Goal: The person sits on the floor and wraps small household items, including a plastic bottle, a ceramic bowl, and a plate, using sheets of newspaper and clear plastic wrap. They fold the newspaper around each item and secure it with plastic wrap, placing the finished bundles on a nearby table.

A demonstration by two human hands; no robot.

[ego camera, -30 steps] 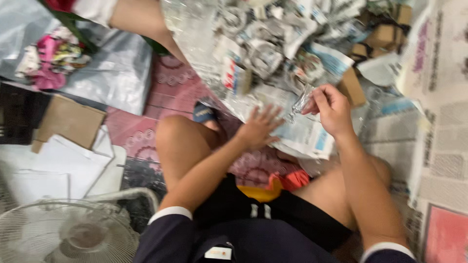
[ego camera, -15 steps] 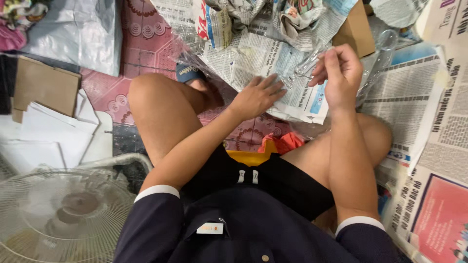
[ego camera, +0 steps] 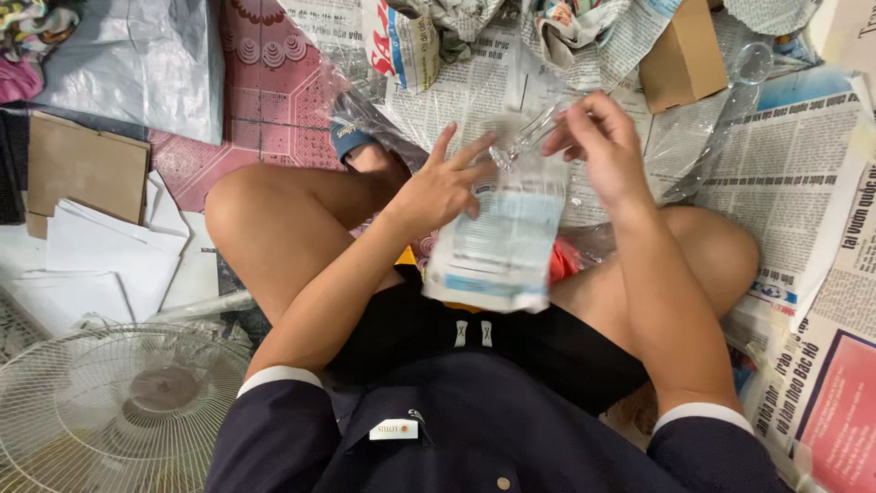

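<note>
While the right hand (ego camera: 602,146) fingers pinch a clear glass (ego camera: 529,137), left hand (ego camera: 443,187) fingers spread on its newspaper sheet (ego camera: 502,246).

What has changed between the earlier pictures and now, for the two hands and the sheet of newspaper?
Both hands have lifted a printed sheet of newspaper off the floor; it now hangs over the lap. The left hand touches its upper edge with spread fingers, and the right hand pinches a clear glass piece at its top. The person stays cross-legged, and the white fan remains on the left.
</note>
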